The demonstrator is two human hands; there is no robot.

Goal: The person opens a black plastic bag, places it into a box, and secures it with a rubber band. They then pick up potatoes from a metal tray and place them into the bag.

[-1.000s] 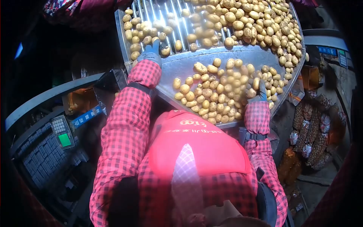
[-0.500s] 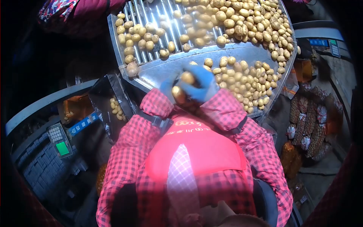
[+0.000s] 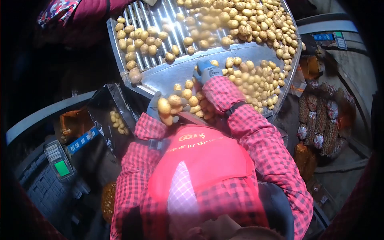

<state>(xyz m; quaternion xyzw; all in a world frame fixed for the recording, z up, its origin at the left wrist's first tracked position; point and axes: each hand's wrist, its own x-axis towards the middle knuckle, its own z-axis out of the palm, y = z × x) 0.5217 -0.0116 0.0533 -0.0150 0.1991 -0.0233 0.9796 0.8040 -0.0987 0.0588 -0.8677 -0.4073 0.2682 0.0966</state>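
Small yellow potatoes (image 3: 164,106) lie against the grey-blue glove of my left hand (image 3: 153,105), which cups several of them at the tray's near edge. My right hand (image 3: 208,72), in a blue glove, is back-up on the metal tray (image 3: 168,76). Its fingers are curled down, and whatever is under them is hidden. Between my hands more potatoes (image 3: 193,101) bunch together near my red apron (image 3: 200,150). To the right of my right hand a loose pile of potatoes (image 3: 260,84) spreads over the tray.
Beyond the tray, metal rollers (image 3: 140,16) carry more potatoes. At left are a black bag (image 3: 106,106) with potatoes inside and a scale display (image 3: 59,159). Filled net bags (image 3: 322,120) lie at right. Another person's sleeve (image 3: 92,18) shows at top left.
My hands, close together around potatoes before, have parted. My left hand moved left and lower with potatoes in it; my right hand moved up onto the tray. The whole view shifted slightly.
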